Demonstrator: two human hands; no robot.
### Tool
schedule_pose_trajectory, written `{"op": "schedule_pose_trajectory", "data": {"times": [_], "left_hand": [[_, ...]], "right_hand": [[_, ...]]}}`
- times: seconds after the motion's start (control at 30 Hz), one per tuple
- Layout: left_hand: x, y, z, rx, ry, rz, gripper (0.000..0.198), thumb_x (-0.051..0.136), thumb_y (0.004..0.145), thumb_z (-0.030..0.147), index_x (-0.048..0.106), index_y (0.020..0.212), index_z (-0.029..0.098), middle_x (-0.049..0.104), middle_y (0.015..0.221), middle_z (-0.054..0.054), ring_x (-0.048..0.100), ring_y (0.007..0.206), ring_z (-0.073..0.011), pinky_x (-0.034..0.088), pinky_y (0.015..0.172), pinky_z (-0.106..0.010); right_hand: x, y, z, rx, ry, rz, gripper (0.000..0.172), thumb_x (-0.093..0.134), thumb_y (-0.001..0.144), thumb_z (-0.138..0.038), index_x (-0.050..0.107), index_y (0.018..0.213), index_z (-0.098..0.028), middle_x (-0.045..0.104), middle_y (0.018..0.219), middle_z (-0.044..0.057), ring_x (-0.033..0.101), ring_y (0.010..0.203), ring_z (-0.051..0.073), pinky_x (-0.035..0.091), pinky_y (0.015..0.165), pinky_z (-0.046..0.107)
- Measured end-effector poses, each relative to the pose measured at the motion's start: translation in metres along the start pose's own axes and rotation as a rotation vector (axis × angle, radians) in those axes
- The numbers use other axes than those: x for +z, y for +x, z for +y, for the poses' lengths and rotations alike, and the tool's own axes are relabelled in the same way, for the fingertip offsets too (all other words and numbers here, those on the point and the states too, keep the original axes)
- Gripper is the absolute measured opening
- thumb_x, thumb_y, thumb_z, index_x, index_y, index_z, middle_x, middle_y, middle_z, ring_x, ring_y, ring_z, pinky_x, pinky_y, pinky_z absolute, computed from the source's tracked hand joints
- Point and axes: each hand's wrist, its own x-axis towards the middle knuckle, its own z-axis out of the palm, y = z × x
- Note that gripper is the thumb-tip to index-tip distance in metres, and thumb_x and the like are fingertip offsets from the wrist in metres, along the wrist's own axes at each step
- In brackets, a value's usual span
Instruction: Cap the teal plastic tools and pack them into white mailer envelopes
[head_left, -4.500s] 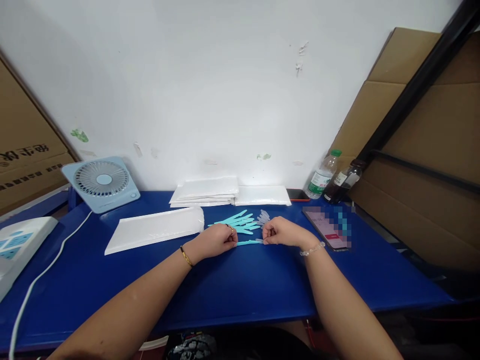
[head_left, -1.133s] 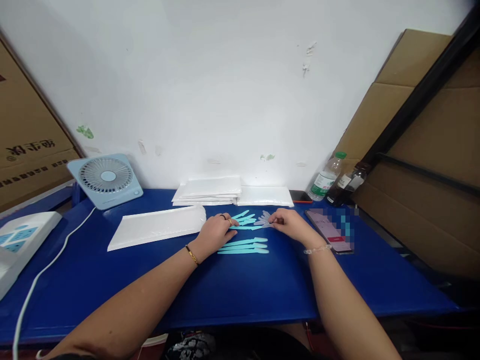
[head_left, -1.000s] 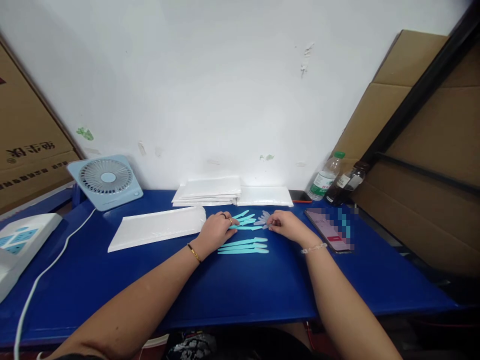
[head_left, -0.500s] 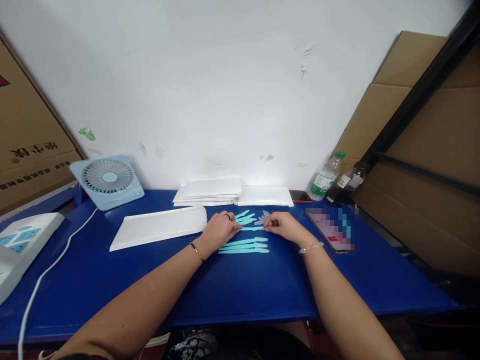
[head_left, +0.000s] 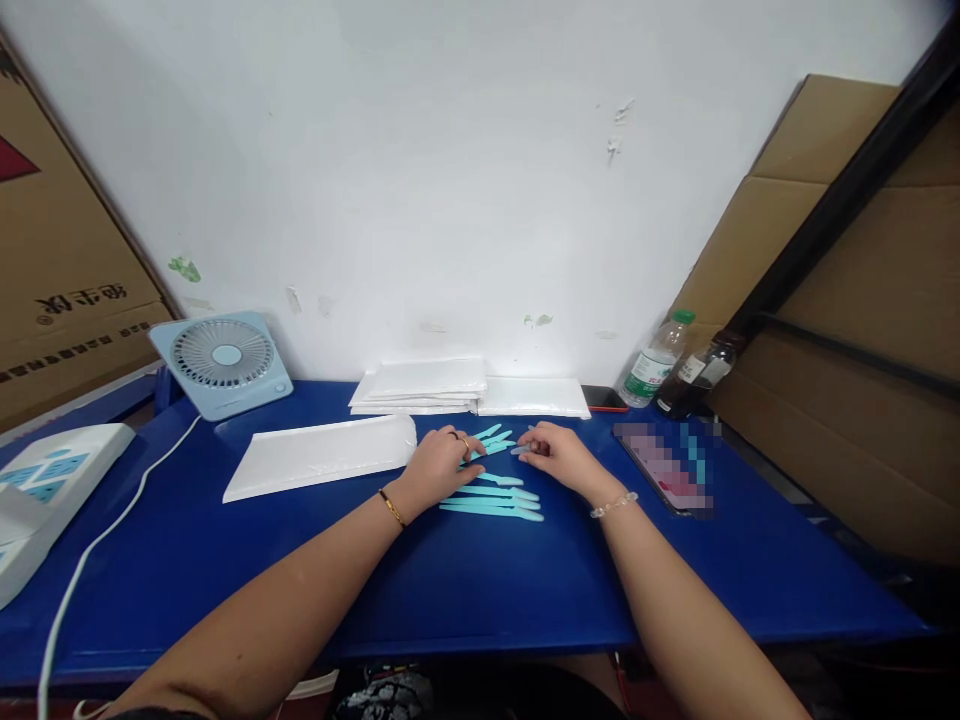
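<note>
My left hand point(head_left: 441, 464) rests on the blue table point(head_left: 465, 580) with its fingers curled, pinching the end of a teal plastic stick in a small loose pile point(head_left: 493, 440). My right hand point(head_left: 556, 456) is closed in a pinch on a small clear cap point(head_left: 523, 450) right beside that pile. Just in front of both hands, several teal sticks point(head_left: 495, 502) lie side by side in a neat row. Both forearms reach in from the near edge.
A long white pouch point(head_left: 322, 456) lies left of my hands, and stacked white pouches point(head_left: 450, 385) sit by the wall. A phone point(head_left: 664, 470) lies to the right, with two bottles point(head_left: 660, 360) behind it. A small fan point(head_left: 223, 360) and a white device point(head_left: 45, 490) stand at left. Cardboard leans on both sides.
The stick held between my hands half a second ago now lies in the row. Both hands have gone back to the loose pile and caps.
</note>
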Motion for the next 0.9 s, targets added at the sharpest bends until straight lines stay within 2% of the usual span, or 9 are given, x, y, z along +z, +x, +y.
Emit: {"op": "schedule_pose_trajectory", "data": {"times": [0.07,0.13,0.27,0.37,0.43,0.53,0.63,0.73,0.9], "left_hand": [[-0.003,0.000,-0.007,-0.092,0.005,0.053,0.025,0.062,0.080,0.039,0.064,0.100,0.024,0.064,0.083,-0.001,0.054,0.086,-0.0203,0.039,0.071,-0.030],[-0.005,0.000,-0.013,-0.136,0.011,0.053,0.024,0.062,0.080,0.041,0.064,0.095,0.023,0.063,0.084,-0.002,0.055,0.085,-0.0205,0.040,0.071,-0.030],[-0.005,0.001,-0.016,-0.126,0.032,-0.013,0.019,0.059,0.081,0.039,0.066,0.084,0.022,0.065,0.083,-0.002,0.056,0.085,-0.0204,0.040,0.072,-0.030],[-0.005,0.001,-0.010,-0.117,0.069,-0.025,0.016,0.058,0.082,0.035,0.066,0.087,0.022,0.066,0.084,-0.002,0.057,0.087,-0.0205,0.040,0.073,-0.030],[-0.006,0.000,-0.006,-0.114,0.082,-0.016,0.019,0.058,0.081,0.032,0.064,0.097,0.023,0.066,0.087,-0.002,0.058,0.087,-0.0204,0.040,0.073,-0.031],[-0.008,-0.001,-0.003,-0.106,0.098,-0.002,0.025,0.059,0.081,0.031,0.060,0.105,0.024,0.066,0.091,-0.002,0.058,0.088,-0.0204,0.040,0.073,-0.030],[-0.007,-0.002,-0.006,-0.097,0.107,-0.015,0.018,0.058,0.082,0.031,0.063,0.098,0.024,0.065,0.090,-0.002,0.059,0.088,-0.0200,0.040,0.073,-0.030],[-0.005,-0.001,-0.009,-0.102,0.110,-0.026,0.014,0.058,0.083,0.031,0.066,0.090,0.023,0.066,0.090,-0.003,0.059,0.087,-0.0198,0.040,0.073,-0.030],[-0.004,0.000,-0.009,-0.092,0.193,-0.008,0.019,0.051,0.086,0.028,0.066,0.080,0.020,0.065,0.084,-0.004,0.059,0.082,-0.0193,0.038,0.071,-0.030]], "right_hand": [[-0.001,0.002,-0.001,-0.029,-0.136,0.036,0.014,0.062,0.080,-0.026,0.068,0.092,-0.020,0.059,0.088,0.004,0.058,0.074,0.015,0.046,0.067,0.027],[0.000,0.003,-0.003,-0.047,-0.230,0.006,0.010,0.059,0.082,-0.023,0.067,0.086,-0.019,0.057,0.090,0.005,0.057,0.075,0.014,0.045,0.069,0.026],[0.009,0.006,-0.012,-0.022,-0.416,-0.007,0.008,0.056,0.079,-0.015,0.062,0.074,-0.017,0.056,0.081,0.004,0.054,0.064,0.013,0.041,0.062,0.025],[0.012,0.006,-0.014,-0.004,-0.444,0.021,0.009,0.055,0.074,-0.012,0.059,0.068,-0.017,0.058,0.075,0.004,0.054,0.062,0.014,0.039,0.059,0.025],[0.010,0.005,-0.012,0.018,-0.315,0.040,0.007,0.055,0.072,-0.012,0.058,0.070,-0.018,0.059,0.070,0.003,0.055,0.062,0.014,0.040,0.059,0.025],[0.004,0.003,-0.004,0.085,0.014,0.091,0.008,0.056,0.072,-0.017,0.058,0.079,-0.019,0.060,0.067,-0.001,0.057,0.058,0.013,0.043,0.056,0.024],[0.001,0.003,0.002,0.148,0.335,0.102,0.018,0.056,0.073,-0.021,0.058,0.091,-0.019,0.059,0.068,-0.002,0.060,0.054,0.012,0.046,0.054,0.024],[0.003,0.005,0.003,0.193,0.573,0.070,0.018,0.061,0.073,-0.025,0.055,0.089,-0.018,0.062,0.069,-0.001,0.065,0.059,0.014,0.049,0.053,0.024],[0.006,0.007,-0.001,0.261,0.720,0.094,0.022,0.069,0.070,-0.029,0.054,0.082,-0.017,0.066,0.068,0.000,0.066,0.061,0.014,0.048,0.052,0.021]]}}
